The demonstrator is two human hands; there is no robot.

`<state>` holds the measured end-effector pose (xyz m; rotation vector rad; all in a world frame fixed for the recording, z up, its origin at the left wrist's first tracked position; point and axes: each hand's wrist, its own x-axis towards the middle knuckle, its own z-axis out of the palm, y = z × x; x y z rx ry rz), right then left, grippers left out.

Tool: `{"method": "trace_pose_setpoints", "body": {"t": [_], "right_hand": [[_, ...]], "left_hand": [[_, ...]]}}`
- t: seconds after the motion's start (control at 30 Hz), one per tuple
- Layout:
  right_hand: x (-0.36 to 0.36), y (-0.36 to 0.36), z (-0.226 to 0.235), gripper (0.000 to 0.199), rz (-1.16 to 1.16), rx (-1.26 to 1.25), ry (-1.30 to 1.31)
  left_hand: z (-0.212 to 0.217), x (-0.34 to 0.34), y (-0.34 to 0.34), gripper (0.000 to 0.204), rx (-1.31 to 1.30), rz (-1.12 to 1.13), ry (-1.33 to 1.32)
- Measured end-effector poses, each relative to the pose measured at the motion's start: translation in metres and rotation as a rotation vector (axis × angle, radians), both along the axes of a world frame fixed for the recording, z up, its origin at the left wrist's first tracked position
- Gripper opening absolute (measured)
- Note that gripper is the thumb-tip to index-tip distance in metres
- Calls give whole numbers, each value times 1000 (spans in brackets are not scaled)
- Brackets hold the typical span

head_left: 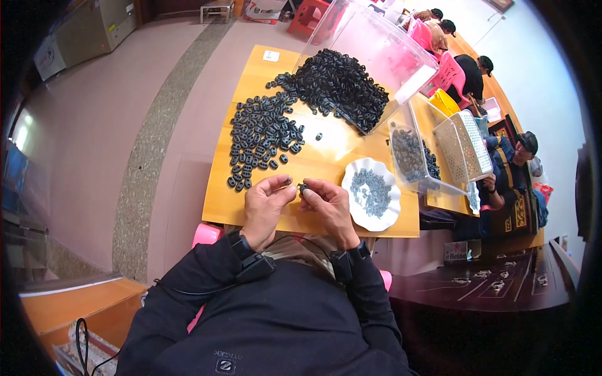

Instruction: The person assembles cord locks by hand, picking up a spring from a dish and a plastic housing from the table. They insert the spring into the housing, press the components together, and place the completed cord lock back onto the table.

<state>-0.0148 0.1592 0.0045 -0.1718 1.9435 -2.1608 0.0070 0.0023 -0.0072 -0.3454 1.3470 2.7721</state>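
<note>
Pink chair [450,74] near yellow container [443,103]

Cord-lock pieces [260,128] are scattered over the left part of a tabletop [326,141] in the frame's centre, beyond the left hand [266,203]. At their upper right, a denser heap [342,88] is gathered at a storage bin [404,53]. A dish [390,219] holding small parts [371,193] is placed just right of the right hand [330,205]. Farther right, more pieces are contained in a smaller box [407,156], bordered on its right by a basket [464,144]. Co-workers [473,75] are seen at upper right.
</note>
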Motion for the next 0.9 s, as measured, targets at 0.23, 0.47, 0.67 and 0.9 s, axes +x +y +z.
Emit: {"method": "trace_pose_setpoints", "body": {"t": [0.23, 0.47, 0.67, 0.9], "right_hand": [[5, -2, 1, 24, 43, -39, -12], [7, 1, 0, 25, -49, -51, -2], [10, 5, -11, 28, -66, -53, -3], [13, 6, -7, 30, -73, -76, -55]], "left_hand": [[-3, -1, 1, 32, -60, 1, 60], [-4, -9, -5, 32, -174, 56, 80], [-9, -11, -5, 35, -271, 23, 87], [-8, -8, -3, 37, -247, 24, 97]]}}
